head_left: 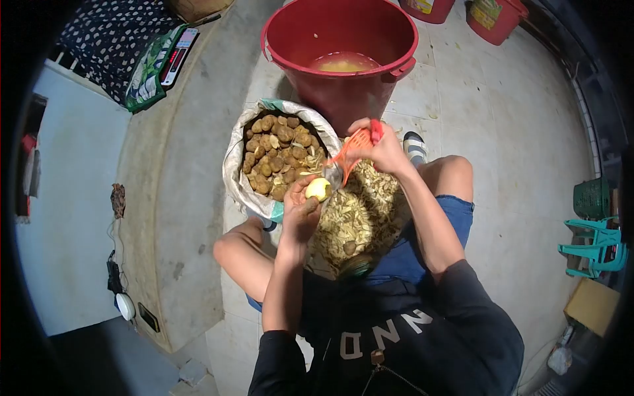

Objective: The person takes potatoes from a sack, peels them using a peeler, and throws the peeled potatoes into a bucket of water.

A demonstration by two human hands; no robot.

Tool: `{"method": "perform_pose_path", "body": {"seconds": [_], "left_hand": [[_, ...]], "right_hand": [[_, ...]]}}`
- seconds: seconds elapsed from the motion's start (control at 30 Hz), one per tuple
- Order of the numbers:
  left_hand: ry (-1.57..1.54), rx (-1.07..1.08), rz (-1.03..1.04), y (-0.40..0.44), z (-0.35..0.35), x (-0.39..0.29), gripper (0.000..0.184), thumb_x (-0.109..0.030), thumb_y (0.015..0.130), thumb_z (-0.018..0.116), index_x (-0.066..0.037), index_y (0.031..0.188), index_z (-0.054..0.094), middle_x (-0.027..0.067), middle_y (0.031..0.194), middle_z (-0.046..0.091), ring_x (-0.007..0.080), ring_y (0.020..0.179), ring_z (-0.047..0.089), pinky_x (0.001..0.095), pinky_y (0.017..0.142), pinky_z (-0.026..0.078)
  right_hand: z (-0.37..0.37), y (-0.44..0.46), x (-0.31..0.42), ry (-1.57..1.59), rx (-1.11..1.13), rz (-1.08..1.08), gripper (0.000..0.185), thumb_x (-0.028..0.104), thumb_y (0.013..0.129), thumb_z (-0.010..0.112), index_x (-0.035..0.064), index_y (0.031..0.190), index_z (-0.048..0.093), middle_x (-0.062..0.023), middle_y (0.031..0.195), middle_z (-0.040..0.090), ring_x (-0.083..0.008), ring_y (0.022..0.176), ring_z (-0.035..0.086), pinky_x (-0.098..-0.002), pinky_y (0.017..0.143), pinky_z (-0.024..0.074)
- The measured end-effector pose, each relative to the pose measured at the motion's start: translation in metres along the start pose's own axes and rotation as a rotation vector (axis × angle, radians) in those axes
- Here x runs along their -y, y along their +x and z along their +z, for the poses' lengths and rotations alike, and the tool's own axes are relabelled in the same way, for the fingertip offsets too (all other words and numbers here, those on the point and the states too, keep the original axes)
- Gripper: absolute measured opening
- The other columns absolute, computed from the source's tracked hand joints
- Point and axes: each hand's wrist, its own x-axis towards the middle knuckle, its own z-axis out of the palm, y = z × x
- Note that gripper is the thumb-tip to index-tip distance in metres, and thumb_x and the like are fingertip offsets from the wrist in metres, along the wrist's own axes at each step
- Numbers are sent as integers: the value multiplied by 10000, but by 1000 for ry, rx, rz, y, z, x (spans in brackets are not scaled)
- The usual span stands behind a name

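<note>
The floor (515, 178) is crowded at its edges. On the right, a dark green basket (590, 198), turquoise stools (598, 244) and a brown box (592, 307) are seen along the wall side, and two smaller red buckets (489, 20) are cut off by the upper edge. On the left, a concrete ledge (191, 165) is topped by a lit scale (179, 58), beside which a dark patterned cloth (119, 39) is draped; a phone (148, 317) is laid near the ledge's lower end. The space in front of the person is closely filled: a heap of peelings (350, 221) is spread between the bent legs, with one small brown lump (349, 247) lying on it, and a shoe (415, 146) is seen just beside the right arm.

A white sack (236, 155) with its mouth rolled open is filled with unpeeled potatoes (277, 155), among which a few loose peelings are scattered. Just behind it a large red tub (337, 92) is placed; pale, cloudy liquid (343, 63) is seen at its bottom — what lies under the surface cannot be told.

A pale, peeled potato (318, 189) is grasped in the fingers of the left hand (300, 210), in front of the sack's near rim. An orange peeler (356, 145) is clenched in the right hand (386, 150), above the peelings — whether its blade touches the potato cannot be made out.
</note>
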Motion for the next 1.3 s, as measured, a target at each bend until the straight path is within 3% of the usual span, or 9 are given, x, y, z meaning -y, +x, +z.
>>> {"method": "perform_pose_path", "body": {"seconds": [0.07, 0.2, 0.53, 0.57, 0.67, 0.97, 1.07, 1.2, 1.3], "left_hand": [[-76, -8, -6, -2, 4, 2, 480, 120, 752, 510, 67, 1227, 468, 185, 1192, 577, 261, 1111, 589, 390, 1030, 445], [-66, -16, 11, 0, 0, 8, 460, 41, 800, 592, 69, 1239, 460, 198, 1201, 568, 289, 1138, 576, 420, 1069, 414], [-141, 89, 34, -2, 6, 3, 615, -257, 846, 730, 68, 1281, 440, 197, 1262, 537, 310, 1207, 529, 457, 1091, 374], [-7, 35, 5, -4, 14, 0, 799, -428, 780, 778, 57, 1304, 418, 140, 1231, 546, 235, 1107, 563, 371, 983, 457], [-16, -24, 13, -5, 23, -2, 775, -435, 788, 770, 55, 1288, 438, 138, 1233, 548, 228, 1107, 562, 367, 976, 460], [69, 16, -16, 0, -4, 4, 524, -61, 716, 783, 54, 1166, 542, 161, 1124, 637, 243, 1022, 654, 372, 939, 528], [156, 53, 26, -1, 10, -2, 552, -58, 683, 807, 63, 1154, 546, 151, 1078, 653, 232, 974, 670, 341, 884, 555], [218, 9, 23, -2, 16, -10, 525, 174, 620, 728, 90, 1111, 563, 158, 1024, 662, 224, 902, 677, 343, 833, 571], [285, -3, -23, -1, 16, -11, 544, 184, 602, 725, 84, 1111, 563, 157, 1038, 658, 219, 919, 670, 330, 822, 567]], "right_hand": [[19, -13, 11, -131, 138, -266, 413, 74, 667, 869, 10, 991, 621, -27, 881, 656, -85, 822, 604, -266, 739, 510], [-3, 5, -12, -41, -25, -66, 440, 42, 660, 865, 9, 1015, 607, -19, 897, 634, -92, 848, 595, -261, 767, 489], [21, -15, 11, 1, 91, -237, 434, 33, 643, 872, 8, 979, 598, -27, 920, 616, -99, 839, 594, -247, 750, 494], [23, -18, 13, -179, 83, -273, 451, 28, 637, 873, 8, 989, 592, -27, 927, 613, -97, 818, 592, -244, 744, 494], [1, 6, -16, 86, -75, -151, 473, 54, 634, 885, 11, 1002, 590, -17, 947, 606, -94, 863, 579, -259, 780, 478], [-1, 4, 0, -12, -8, -108, 453, 59, 658, 869, 1, 1026, 611, -34, 917, 648, -98, 868, 597, -262, 781, 501], [7, -7, 11, -227, 161, -338, 433, 77, 654, 875, -1, 991, 614, -30, 866, 658, -93, 790, 605, -246, 714, 505], [-8, 4, 2, -27, 42, -39, 456, 100, 627, 891, 11, 994, 636, -10, 855, 654, -83, 794, 582, -261, 738, 484], [1, -6, 13, -290, 204, -249, 435, 47, 646, 864, 5, 1011, 631, -27, 857, 664, -89, 775, 601, -257, 714, 499]]}}
